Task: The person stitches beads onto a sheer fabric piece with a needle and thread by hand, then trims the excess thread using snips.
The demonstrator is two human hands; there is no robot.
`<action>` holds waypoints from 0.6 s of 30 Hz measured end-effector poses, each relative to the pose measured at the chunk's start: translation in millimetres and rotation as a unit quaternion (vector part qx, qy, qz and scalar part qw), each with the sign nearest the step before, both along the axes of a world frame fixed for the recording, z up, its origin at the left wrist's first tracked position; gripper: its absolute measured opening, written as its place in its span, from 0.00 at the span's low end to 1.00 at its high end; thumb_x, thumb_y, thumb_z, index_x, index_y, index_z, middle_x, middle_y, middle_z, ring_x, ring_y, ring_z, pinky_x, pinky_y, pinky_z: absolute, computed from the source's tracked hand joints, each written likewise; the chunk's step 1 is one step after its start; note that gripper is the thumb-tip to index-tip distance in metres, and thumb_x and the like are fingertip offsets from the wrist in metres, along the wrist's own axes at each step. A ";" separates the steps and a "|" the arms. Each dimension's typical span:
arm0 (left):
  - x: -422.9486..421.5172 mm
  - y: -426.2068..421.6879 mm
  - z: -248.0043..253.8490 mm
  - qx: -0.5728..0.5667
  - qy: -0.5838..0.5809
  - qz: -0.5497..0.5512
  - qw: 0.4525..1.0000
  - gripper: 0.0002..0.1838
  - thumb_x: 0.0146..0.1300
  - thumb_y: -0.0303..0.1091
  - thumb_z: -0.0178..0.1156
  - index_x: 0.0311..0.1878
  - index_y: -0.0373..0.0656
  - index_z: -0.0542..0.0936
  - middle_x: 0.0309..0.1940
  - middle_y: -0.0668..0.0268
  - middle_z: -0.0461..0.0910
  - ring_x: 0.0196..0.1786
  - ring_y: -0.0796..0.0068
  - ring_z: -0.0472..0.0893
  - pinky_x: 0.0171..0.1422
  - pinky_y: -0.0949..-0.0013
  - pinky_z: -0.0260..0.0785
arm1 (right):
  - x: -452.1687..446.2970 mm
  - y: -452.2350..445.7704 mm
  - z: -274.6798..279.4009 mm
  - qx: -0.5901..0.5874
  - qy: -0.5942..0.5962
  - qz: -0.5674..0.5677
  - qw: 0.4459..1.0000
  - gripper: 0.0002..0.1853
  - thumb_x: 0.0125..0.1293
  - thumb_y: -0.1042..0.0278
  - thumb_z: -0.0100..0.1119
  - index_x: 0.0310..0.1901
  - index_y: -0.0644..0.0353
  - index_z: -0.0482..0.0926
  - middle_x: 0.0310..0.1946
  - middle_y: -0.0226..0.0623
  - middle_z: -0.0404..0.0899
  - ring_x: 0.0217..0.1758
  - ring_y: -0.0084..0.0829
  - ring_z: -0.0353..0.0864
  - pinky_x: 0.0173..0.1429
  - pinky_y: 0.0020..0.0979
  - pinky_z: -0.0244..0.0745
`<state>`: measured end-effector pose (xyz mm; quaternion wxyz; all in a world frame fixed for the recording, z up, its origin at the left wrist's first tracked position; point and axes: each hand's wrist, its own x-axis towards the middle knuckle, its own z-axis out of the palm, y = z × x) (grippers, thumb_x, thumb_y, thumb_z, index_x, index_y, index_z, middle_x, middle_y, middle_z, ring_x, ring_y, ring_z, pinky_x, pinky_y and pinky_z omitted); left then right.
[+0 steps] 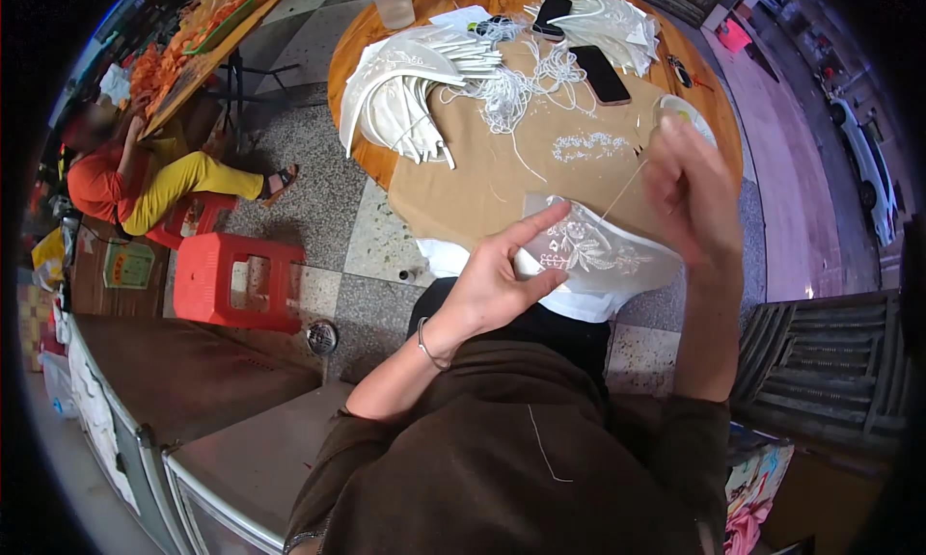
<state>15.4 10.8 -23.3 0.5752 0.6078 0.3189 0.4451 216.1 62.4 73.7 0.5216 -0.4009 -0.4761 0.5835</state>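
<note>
My left hand point(497, 275) holds a sheer white embroidered piece point(588, 248) by its left side, thumb and index finger on it. A pale thread point(622, 193) runs up from the embroidery toward my right hand point(680, 184), which is raised at the right, blurred, with its fingers bent together; what they pinch is too small to make out. Small beads point(590, 147) lie scattered on the brown cloth point(463, 190) beyond the piece. White cords point(506, 97) lie tangled farther back, beside a stack of white curved pieces point(400, 82).
Two phones point(600, 75) point(553, 18), a second white stack point(612, 25), a plastic cup point(392, 0) and a dish point(699, 121) are on the round wooden table point(362, 29). Red stools point(236, 280) and a seated person point(116, 184) are at the left.
</note>
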 end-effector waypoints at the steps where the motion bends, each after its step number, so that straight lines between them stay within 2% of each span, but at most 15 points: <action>1: -0.9 -0.2 1.4 -0.008 -0.009 -0.009 1.000 0.35 0.54 0.15 0.63 0.67 0.37 0.67 0.65 0.62 0.70 0.64 0.78 0.68 0.67 0.74 0.60 | 5.6 4.0 2.4 0.002 0.033 0.041 0.999 0.11 0.73 0.61 0.46 0.35 0.58 0.69 0.19 0.24 0.64 0.22 0.18 0.64 0.27 0.19 0.60; 4: -3.7 1.2 5.9 -0.005 -0.017 -0.027 0.999 0.33 0.55 0.15 0.63 0.66 0.36 0.68 0.63 0.62 0.71 0.63 0.79 0.69 0.66 0.75 0.61 | -9.4 4.5 -6.7 0.014 0.011 -0.003 1.000 0.09 0.73 0.62 0.46 0.39 0.60 0.69 0.23 0.25 0.65 0.26 0.19 0.67 0.32 0.21 0.64; 7: -5.5 -0.7 7.0 0.000 -0.015 -0.025 1.000 0.29 0.56 0.15 0.62 0.63 0.36 0.71 0.60 0.63 0.74 0.60 0.79 0.71 0.64 0.75 0.63 | -14.0 1.6 -16.1 -0.019 0.049 0.006 0.999 0.09 0.73 0.63 0.46 0.44 0.61 0.69 0.26 0.25 0.66 0.30 0.19 0.68 0.37 0.23 0.67; 10: -3.9 -0.4 7.5 -0.065 -0.030 -0.010 0.997 0.26 0.57 0.16 0.63 0.61 0.35 0.73 0.58 0.64 0.76 0.57 0.81 0.74 0.62 0.76 0.66 | -4.2 3.6 -28.2 0.002 0.069 0.042 0.997 0.09 0.73 0.65 0.47 0.47 0.61 0.68 0.27 0.26 0.66 0.29 0.19 0.68 0.35 0.22 0.66; 13: -1.7 0.1 0.6 -0.070 -0.023 -0.007 0.997 0.24 0.58 0.18 0.63 0.60 0.36 0.74 0.56 0.65 0.77 0.54 0.82 0.75 0.61 0.76 0.67 | 10.7 0.5 -33.0 0.021 0.134 0.047 0.990 0.09 0.73 0.66 0.48 0.48 0.61 0.68 0.28 0.27 0.66 0.29 0.20 0.68 0.33 0.20 0.65; 16: -0.7 1.8 1.2 -0.012 0.016 0.002 1.000 0.25 0.58 0.18 0.63 0.61 0.37 0.74 0.56 0.65 0.77 0.54 0.83 0.74 0.61 0.76 0.67 | 10.2 -3.5 -39.8 0.017 0.168 0.011 0.986 0.09 0.72 0.68 0.49 0.49 0.62 0.68 0.28 0.27 0.66 0.28 0.20 0.68 0.31 0.20 0.64; 18: -0.2 1.6 -3.2 -0.019 0.016 -0.010 1.000 0.27 0.57 0.17 0.63 0.62 0.37 0.72 0.56 0.66 0.77 0.54 0.83 0.74 0.61 0.76 0.67 | 10.6 -0.4 -45.5 0.009 0.171 0.009 0.985 0.09 0.72 0.68 0.49 0.49 0.63 0.68 0.28 0.27 0.66 0.29 0.20 0.68 0.32 0.20 0.64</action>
